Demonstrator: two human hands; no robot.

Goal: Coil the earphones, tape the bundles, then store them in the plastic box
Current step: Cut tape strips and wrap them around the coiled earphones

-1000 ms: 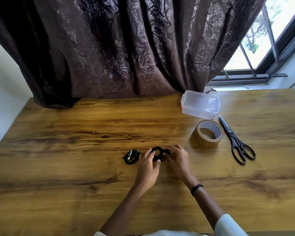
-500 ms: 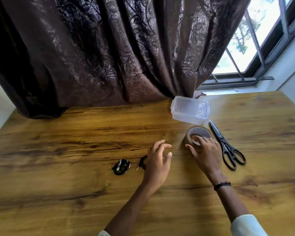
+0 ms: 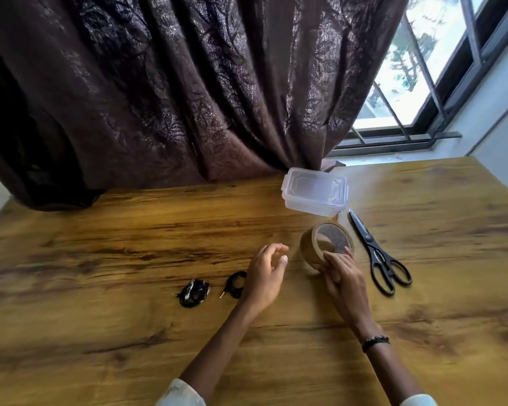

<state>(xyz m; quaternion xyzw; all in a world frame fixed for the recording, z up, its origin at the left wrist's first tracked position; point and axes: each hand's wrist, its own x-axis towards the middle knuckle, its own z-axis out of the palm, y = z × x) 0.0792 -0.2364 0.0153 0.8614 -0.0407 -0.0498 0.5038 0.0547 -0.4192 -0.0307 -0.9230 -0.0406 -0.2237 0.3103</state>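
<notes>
Two coiled black earphone bundles lie on the wooden table: a taped one (image 3: pixel 193 293) to the left, and a second one (image 3: pixel 235 284) partly hidden behind my left hand (image 3: pixel 266 273). That hand hovers just right of the second bundle with loosely curled fingers and holds nothing. My right hand (image 3: pixel 342 273) grips the brown tape roll (image 3: pixel 324 243), tilting it up off the table. The clear plastic box (image 3: pixel 314 194) stands closed behind the roll.
Black scissors (image 3: pixel 377 257) lie right of the tape roll, blades pointing toward the box. A dark curtain (image 3: pixel 188 92) hangs along the table's (image 3: pixel 100 332) far edge, and a window is at the upper right.
Both hands released the second earphone bundle, which now lies on the table. My right hand reached to the tape roll, took hold of it and tipped it up. The left hand lifted off.
</notes>
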